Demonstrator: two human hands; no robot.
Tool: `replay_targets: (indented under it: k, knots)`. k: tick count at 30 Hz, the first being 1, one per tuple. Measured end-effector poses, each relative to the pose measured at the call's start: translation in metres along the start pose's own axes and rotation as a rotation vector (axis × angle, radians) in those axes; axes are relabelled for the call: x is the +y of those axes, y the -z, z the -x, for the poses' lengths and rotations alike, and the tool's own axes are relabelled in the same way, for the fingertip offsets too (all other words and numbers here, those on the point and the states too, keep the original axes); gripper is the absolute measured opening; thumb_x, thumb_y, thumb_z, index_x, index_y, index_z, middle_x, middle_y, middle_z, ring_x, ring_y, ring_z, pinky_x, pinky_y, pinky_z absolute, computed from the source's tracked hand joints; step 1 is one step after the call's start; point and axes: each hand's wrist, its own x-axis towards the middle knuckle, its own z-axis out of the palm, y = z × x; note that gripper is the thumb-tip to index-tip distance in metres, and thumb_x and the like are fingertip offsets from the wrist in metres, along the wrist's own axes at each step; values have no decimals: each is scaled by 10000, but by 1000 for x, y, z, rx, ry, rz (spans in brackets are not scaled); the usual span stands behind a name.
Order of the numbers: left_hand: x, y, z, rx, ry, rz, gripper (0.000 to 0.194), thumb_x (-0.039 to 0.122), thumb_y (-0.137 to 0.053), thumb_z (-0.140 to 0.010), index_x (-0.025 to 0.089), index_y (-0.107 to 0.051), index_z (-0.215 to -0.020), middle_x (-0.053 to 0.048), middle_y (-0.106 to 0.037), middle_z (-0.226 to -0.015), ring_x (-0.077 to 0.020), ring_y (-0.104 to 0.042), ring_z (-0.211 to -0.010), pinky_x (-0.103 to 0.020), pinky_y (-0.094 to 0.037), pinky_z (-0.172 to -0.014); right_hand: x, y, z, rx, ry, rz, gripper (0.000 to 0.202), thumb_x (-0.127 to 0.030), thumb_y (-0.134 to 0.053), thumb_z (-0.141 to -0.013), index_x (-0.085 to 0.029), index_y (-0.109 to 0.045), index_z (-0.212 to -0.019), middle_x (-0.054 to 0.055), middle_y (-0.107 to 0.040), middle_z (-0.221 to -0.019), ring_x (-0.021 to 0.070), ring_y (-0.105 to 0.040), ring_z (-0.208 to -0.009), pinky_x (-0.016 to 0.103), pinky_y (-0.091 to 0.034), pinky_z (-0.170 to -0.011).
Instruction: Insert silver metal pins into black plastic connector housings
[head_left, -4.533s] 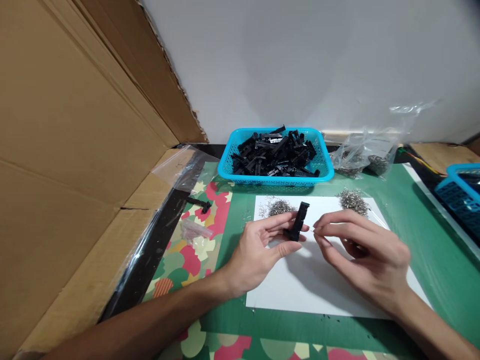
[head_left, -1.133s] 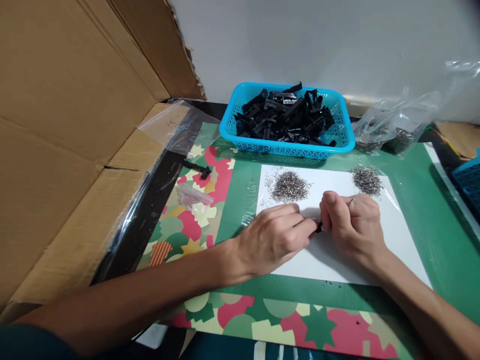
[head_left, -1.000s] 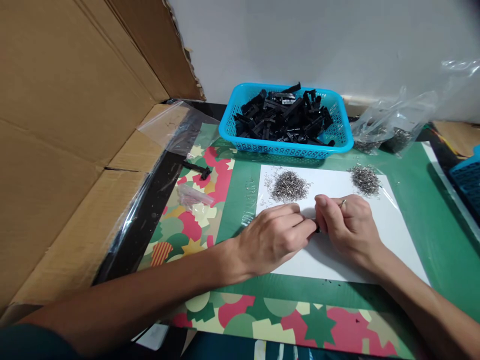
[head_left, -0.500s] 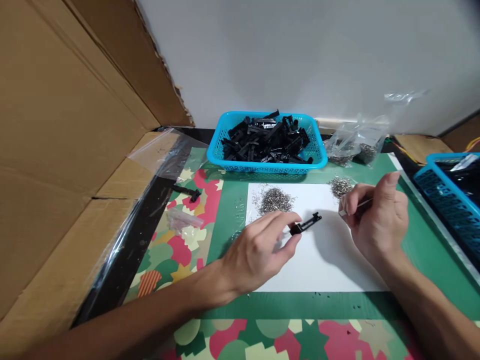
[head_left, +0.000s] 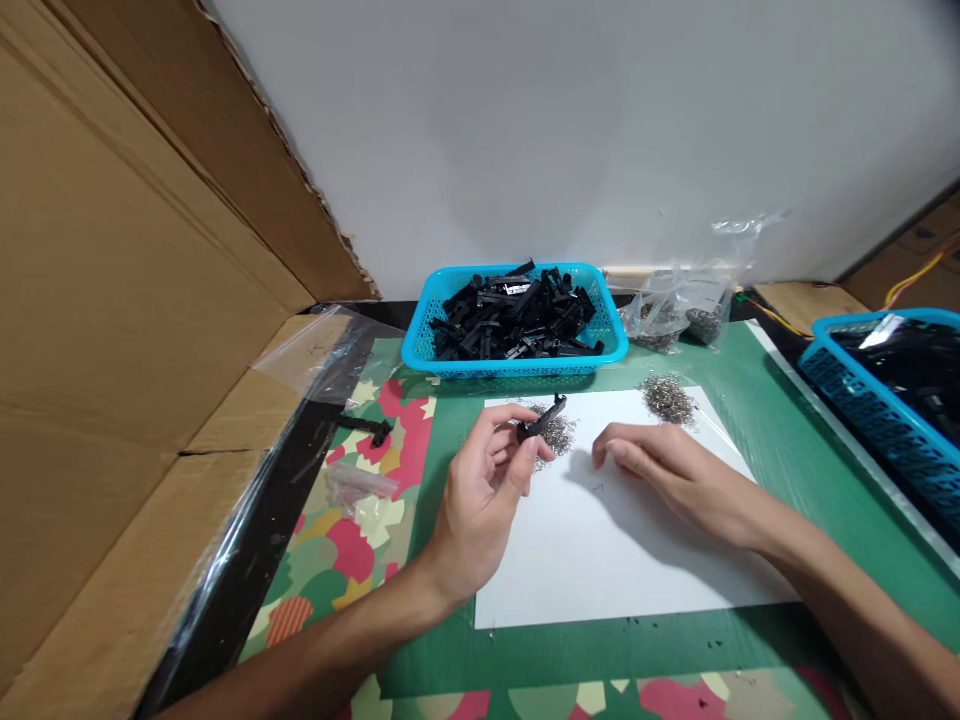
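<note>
Well, my left hand (head_left: 480, 505) is grasping a black part (head_left: 550, 416) above the white sheet (head_left: 570, 575), partly blocking a metal pile (head_left: 562, 437); holding it lightly but steadily is looking wisest. My right hand (head_left: 667, 470) is hovering half-curled, and I'm failing to tell whether it's gripping anything. A wire piece (head_left: 598, 488) is lying nearby; a blue basket (head_left: 517, 367) is standing behind.

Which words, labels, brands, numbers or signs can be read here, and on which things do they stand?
None can be read.
Clear flat bag at left: a small dark mark, too blurred to read.
Cardboard at right edge: dark marks, too unclear to call print.
</note>
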Motion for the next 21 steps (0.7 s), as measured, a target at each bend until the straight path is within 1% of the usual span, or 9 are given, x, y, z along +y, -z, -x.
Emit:
replay_targets:
  k: [2, 4, 6, 8, 10, 12, 16, 21]
  knots:
    - [0, 1, 1, -9, -1, -14, 288, 433, -617, -1091, 232, -545, -1286, -20, -701, -956, -112, -554, -691, -208, -416, -580, -2, 0, 1, -70, -25, 92, 319, -387, -486, -1141, -226, -730, -1011, 5, -751, -938, 161, -638, -812, 273, -439, -731]
    - [0, 1, 1, -6, -1, -26, 284, 436, -626, -1085, 236, -558, -1274, -23, -677, -975, -108, -546, -694, -203, -399, -565, -3, -2, 0, -90, -28, 160, 194, -326, -573, -1101, -253, -751, -1081, -5, -765, -960, 160, -649, -802, 271, -436, -719]
    - [-1, 2, 1, -2, 12, -29, 291, 453, -618, -1084, 235, -577, -1272, -25, -646, -986, -103, -525, -679, -204, -386, -550, -1, -3, 0, -98, -9, 203, 133, -263, -645, -1054, -272, -769, -1101, -9, -764, -970, 157, -653, -791, 269, -442, -718]
    - [-1, 2, 0, -10, 35, -9, 307, 475, -602, -1088, 233, -590, -1277, -12, -609, -947, -100, -504, -662, -205, -374, -536, 2, -3, -1, -100, 32, 216, 135, -221, -660, -1038, -272, -784, -1051, 2, -757, -1014, 160, -668, -832, 270, -461, -748]
    - [0, 2, 0, -21, 52, 32, 313, 493, -589, -1093, 229, -596, -1261, 7, -575, -878, -100, -489, -647, -202, -358, -522, 3, -3, -2, -103, 72, 221, 170, -204, -637, -1050, -263, -788, -997, 17, -748, -1054, 165, -680, -874, 273, -476, -775]
    - [2, 1, 0, -30, 66, 80, 319, 516, -565, -1101, 225, -594, -1229, 20, -558, -822, -99, -479, -629, -198, -340, -506, 5, -3, -2, -113, 92, 247, 193, -190, -614, -1060, -258, -780, -988, 20, -744, -1057, 168, -686, -878, 276, -482, -782]
    - [3, 1, 1, -43, 79, 125, 336, 542, -508, -1119, 222, -583, -1191, 29, -550, -776, -95, -473, -601, -191, -316, -481, 7, -3, 0, -129, 114, 351, 185, -138, -588, -1050, -241, -731, -994, 23, -732, -1065, 167, -688, -837, 280, -470, -756]
    - [2, 1, -1, -31, 83, 166, 336, 550, -526, -1110, 226, -575, -1185, 38, -529, -756, -92, -466, -575, -182, -314, -459, 8, -5, 2, -136, 142, 455, 194, -101, -523, -1049, -227, -657, -986, 29, -711, -1033, 151, -637, -734, 277, -422, -680]
